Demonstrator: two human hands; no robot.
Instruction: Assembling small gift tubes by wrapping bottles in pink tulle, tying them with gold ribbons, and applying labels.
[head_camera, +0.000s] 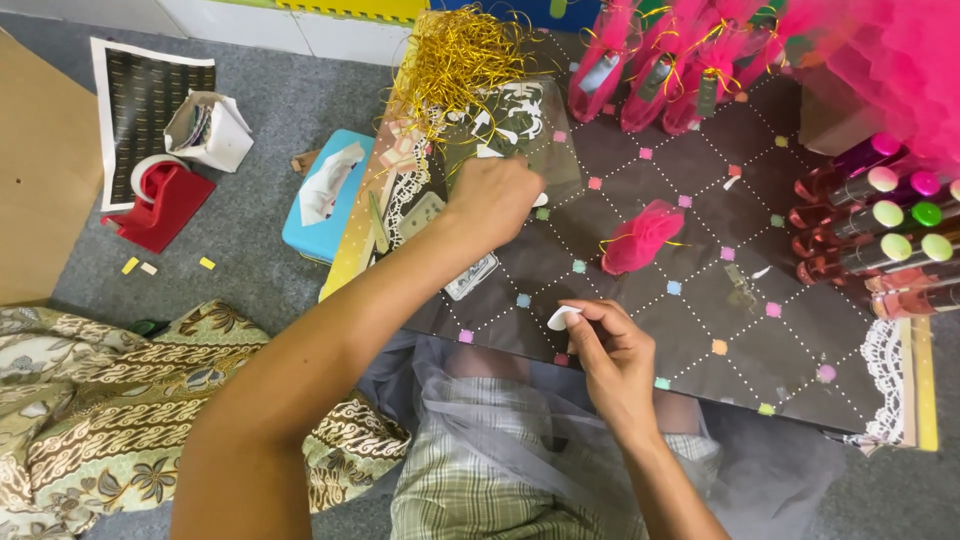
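While pinched, sticker (563, 318) meets right hand (618, 362).

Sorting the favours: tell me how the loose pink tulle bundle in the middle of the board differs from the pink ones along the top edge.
The loose bundle lies flat and alone mid-board; the top bundles sit together in a row. The top bundles each wrap a visible tube; no contents show in the loose bundle. Both are pink tulle tied with gold string.

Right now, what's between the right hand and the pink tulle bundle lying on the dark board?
Head view: only bare dotted board with small coloured squares lies between the right hand and the pink tulle bundle. The hand pinches a small white piece.
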